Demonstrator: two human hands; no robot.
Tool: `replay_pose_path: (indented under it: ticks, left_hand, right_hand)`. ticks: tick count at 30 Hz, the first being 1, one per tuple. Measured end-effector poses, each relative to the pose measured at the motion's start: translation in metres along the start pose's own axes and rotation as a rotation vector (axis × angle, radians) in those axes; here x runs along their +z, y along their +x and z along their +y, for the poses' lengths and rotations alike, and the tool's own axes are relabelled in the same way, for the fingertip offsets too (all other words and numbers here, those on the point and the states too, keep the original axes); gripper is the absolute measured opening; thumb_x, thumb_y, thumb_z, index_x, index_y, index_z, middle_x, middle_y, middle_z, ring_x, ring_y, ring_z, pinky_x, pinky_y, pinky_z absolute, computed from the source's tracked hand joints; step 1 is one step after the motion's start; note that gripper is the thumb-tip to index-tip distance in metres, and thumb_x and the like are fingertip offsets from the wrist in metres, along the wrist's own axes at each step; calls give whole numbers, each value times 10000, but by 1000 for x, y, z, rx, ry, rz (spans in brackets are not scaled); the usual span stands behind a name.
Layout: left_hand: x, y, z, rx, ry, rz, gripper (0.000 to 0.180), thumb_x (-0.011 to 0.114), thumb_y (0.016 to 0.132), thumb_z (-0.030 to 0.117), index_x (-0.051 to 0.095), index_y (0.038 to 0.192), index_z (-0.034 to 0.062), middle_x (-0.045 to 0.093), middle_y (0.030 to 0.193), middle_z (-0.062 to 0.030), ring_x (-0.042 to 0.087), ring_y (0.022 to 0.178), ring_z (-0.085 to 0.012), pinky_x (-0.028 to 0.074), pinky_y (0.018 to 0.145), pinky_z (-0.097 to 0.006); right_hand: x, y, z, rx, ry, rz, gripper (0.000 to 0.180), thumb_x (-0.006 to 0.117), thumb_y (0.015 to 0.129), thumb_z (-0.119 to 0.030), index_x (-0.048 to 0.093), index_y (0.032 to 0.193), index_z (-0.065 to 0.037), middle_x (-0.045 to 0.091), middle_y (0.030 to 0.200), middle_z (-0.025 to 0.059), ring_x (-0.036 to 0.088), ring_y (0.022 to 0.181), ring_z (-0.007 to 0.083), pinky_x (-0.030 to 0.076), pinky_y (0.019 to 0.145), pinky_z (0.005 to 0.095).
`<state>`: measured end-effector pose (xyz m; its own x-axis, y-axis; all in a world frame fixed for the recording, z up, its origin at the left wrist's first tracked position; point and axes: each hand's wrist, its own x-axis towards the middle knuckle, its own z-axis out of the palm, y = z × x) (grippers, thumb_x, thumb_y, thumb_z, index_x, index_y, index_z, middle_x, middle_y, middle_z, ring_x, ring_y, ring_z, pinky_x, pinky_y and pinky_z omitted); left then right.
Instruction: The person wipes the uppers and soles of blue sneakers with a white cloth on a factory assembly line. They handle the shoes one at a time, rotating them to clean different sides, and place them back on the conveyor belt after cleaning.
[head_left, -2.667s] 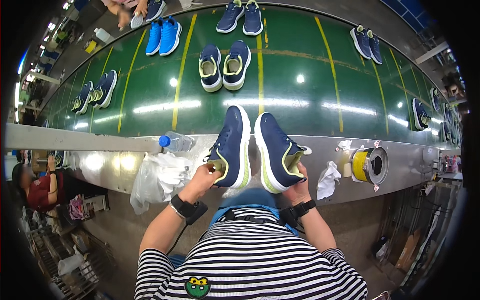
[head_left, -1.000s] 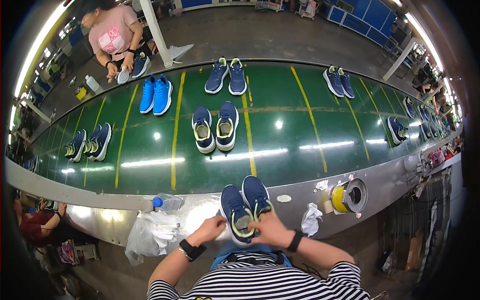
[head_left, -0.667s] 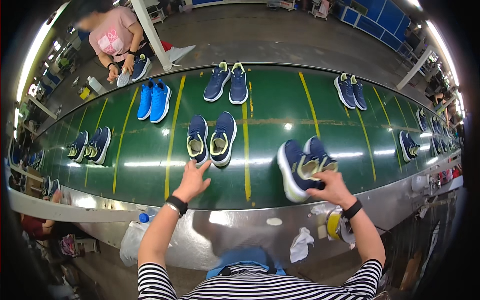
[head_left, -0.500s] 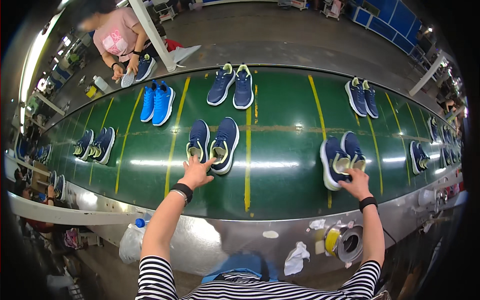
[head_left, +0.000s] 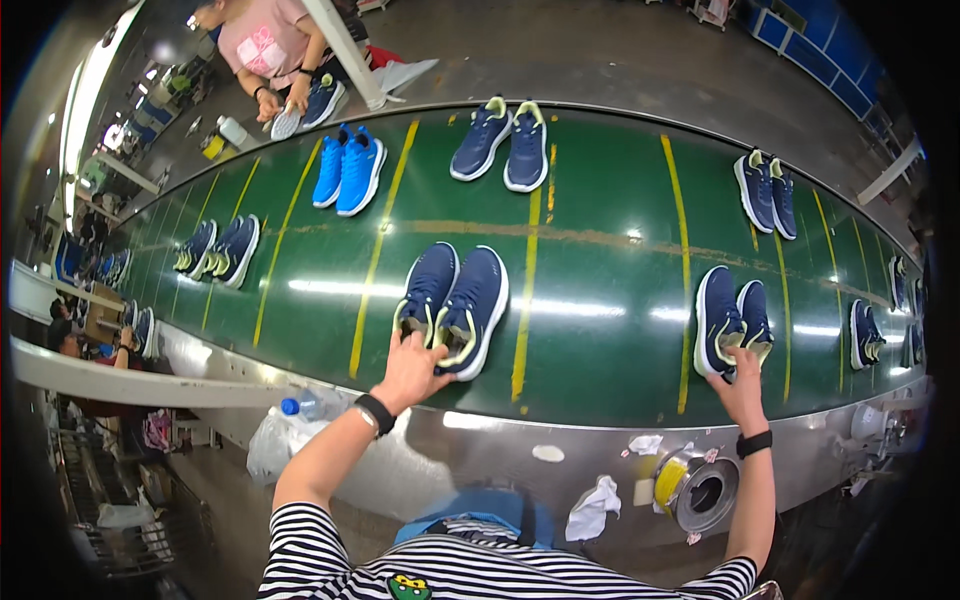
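My left hand [head_left: 412, 372] is closed on the heels of a pair of navy sneakers [head_left: 460, 295] with pale yellow-green linings. Its fingers reach into the left shoe's opening and its thumb into the right one's; the two shoes sit side by side, toes pointing away from me. Over to the right, my right hand [head_left: 738, 388] is closed at the heels of another navy pair [head_left: 718, 310], fingers in the shoe openings. Both pairs rest on a green belt [head_left: 590, 370] with yellow cross lines.
Along the belt's far side stand bright blue sneakers [head_left: 350, 170], a navy pair [head_left: 505, 145] and another navy pair [head_left: 765, 195]. Across it, a person in pink [head_left: 265, 45] handles shoes. On the near metal ledge [head_left: 460, 440] lie a white cloth [head_left: 595, 508] and a tape roll [head_left: 695, 490].
My left hand has brought its two sneakers together and nearer the belt's front edge. Under my right hand, the other pair now stands more evenly aligned. The whole view has shifted somewhat.
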<state>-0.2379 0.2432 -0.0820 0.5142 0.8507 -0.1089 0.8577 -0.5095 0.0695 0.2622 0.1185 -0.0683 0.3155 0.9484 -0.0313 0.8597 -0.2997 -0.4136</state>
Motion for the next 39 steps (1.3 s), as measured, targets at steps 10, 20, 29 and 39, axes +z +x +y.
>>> replay_pose_path:
  ticks: [10, 20, 29, 39]
  left_hand:
    - [5, -211, 39, -25, -304, -91, 336, 750, 630, 318, 634, 898, 150, 539, 862, -137, 500, 941, -298, 315, 898, -474]
    - [40, -271, 2, -362, -1029, 160, 518, 619, 689, 24, 453, 1178, -4, 507, 1005, -181, 497, 1025, -325, 424, 871, -363]
    - [79, -234, -40, -817, -1762, -301, 404, 555, 716, -20, 529, 1119, -16, 611, 965, -119, 596, 888, -223, 472, 771, -308]
    - [70, -236, -43, -772, -1935, -344, 357, 516, 717, -52, 576, 1068, -27, 624, 991, -122, 619, 858, -219, 511, 736, -319]
  right_hand:
    - [128, -181, -233, -182, 632, -666, 724, 719, 749, -297, 356, 1307, -14, 507, 1163, 215, 524, 1074, 316, 430, 896, 376]
    - [234, -259, -265, 184, 870, -449, 866, 715, 697, -67, 205, 1397, -20, 453, 1201, 181, 500, 1099, 254, 415, 926, 335]
    - [212, -254, -274, 683, 1363, -516, 340, 510, 834, -39, 530, 1169, 12, 601, 1060, 78, 588, 941, 170, 464, 832, 292]
    - [208, -253, -264, 531, 1503, -553, 277, 492, 831, -24, 583, 1087, 31, 636, 1017, 107, 624, 874, 180, 495, 762, 285]
